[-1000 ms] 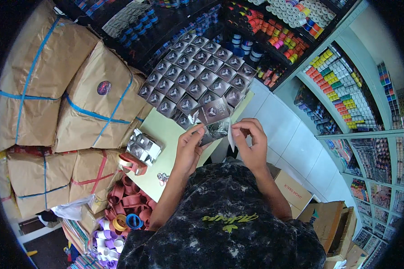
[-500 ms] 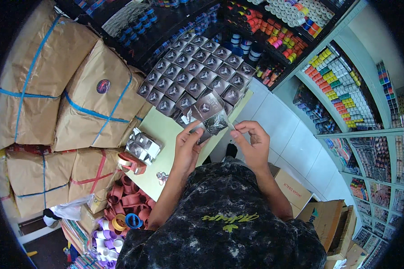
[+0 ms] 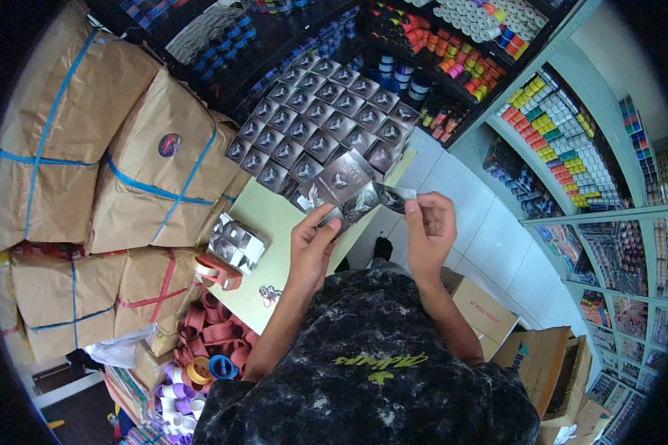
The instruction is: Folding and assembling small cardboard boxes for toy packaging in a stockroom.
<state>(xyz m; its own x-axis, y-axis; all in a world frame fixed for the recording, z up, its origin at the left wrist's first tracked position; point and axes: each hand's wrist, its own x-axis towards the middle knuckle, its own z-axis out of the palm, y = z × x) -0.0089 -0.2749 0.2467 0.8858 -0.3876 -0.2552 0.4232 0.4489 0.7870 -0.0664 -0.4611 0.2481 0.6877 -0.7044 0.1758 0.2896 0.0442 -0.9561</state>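
Both hands hold one small dark carton with a silver emblem (image 3: 360, 200) above the pale green tabletop (image 3: 274, 222). My left hand (image 3: 315, 241) grips its near end from below. My right hand (image 3: 429, 222) pinches a flap at its right end. Just beyond the carton, many matching dark boxes (image 3: 319, 122) lie packed in rows, several deep. A small stack of flat silver-grey cartons (image 3: 236, 243) rests on the table to the left of my left hand.
Large brown paper bundles tied with blue strapping (image 3: 126, 163) stand at the left. Red, yellow, blue and white tape rolls (image 3: 208, 348) are heaped at lower left. Shelves of coloured spools (image 3: 557, 126) line the right wall. Cardboard boxes (image 3: 490, 311) sit on the tiled floor.
The hands have drawn slightly apart. The right hand has shifted a little to the right along the carton's flap, and the carton has turned flatter between them.
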